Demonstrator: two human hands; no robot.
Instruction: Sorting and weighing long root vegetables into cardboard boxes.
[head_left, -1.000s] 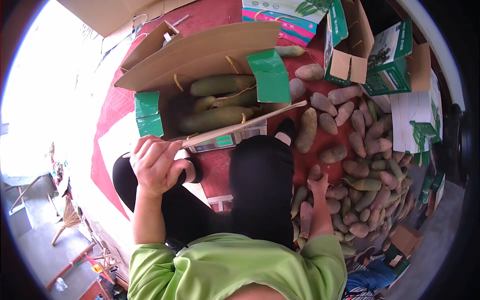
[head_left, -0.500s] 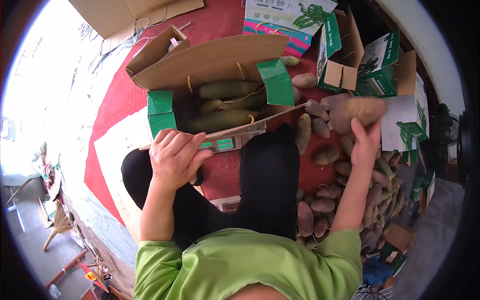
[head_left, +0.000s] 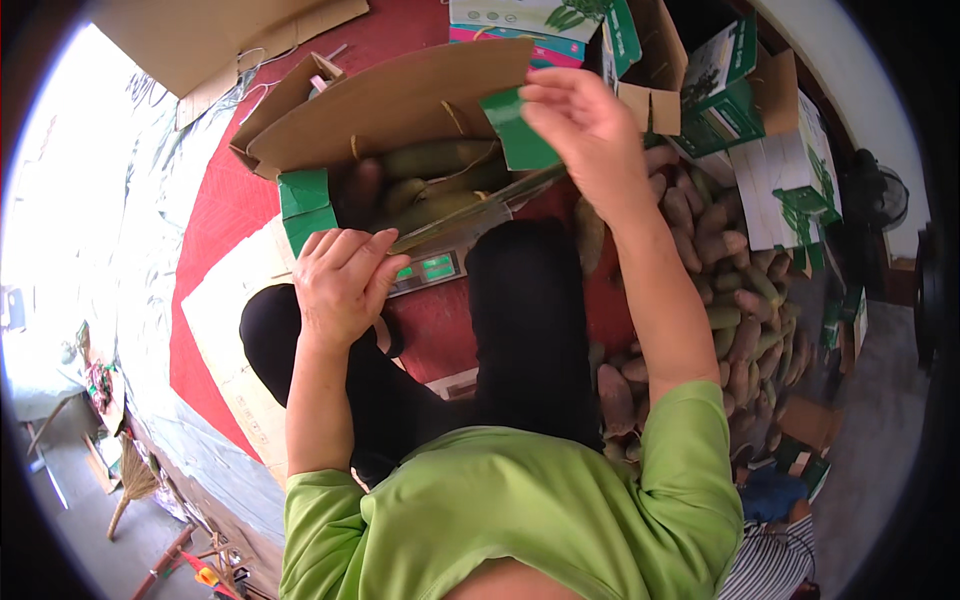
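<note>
An open cardboard box point(head_left: 400, 90) with green end flaps stands in front of me, with several long green radishes point(head_left: 440, 157) inside. A reddish radish point(head_left: 362, 180) lies at its left end. My left hand point(head_left: 345, 285) is closed over the box's near edge at the left corner. At the right end, my right hand point(head_left: 590, 135) is over the green end flap point(head_left: 518, 130), slightly blurred. Its fingers point left and stand apart from the thumb, with no radish in them. Under the box sits a scale point(head_left: 430, 268) with lit green displays.
A heap of radishes point(head_left: 745, 310) covers the floor to my right. Several green-and-white cartons point(head_left: 720, 95) stand behind it, near a black fan point(head_left: 880, 190). Red cloth point(head_left: 225, 300) lies under the box. A straw broom point(head_left: 132, 475) is at the lower left.
The large radish has left my right hand, which moved left from the heap to the box's right flap. A reddish radish now shows in the box. My left hand stays at the near edge.
</note>
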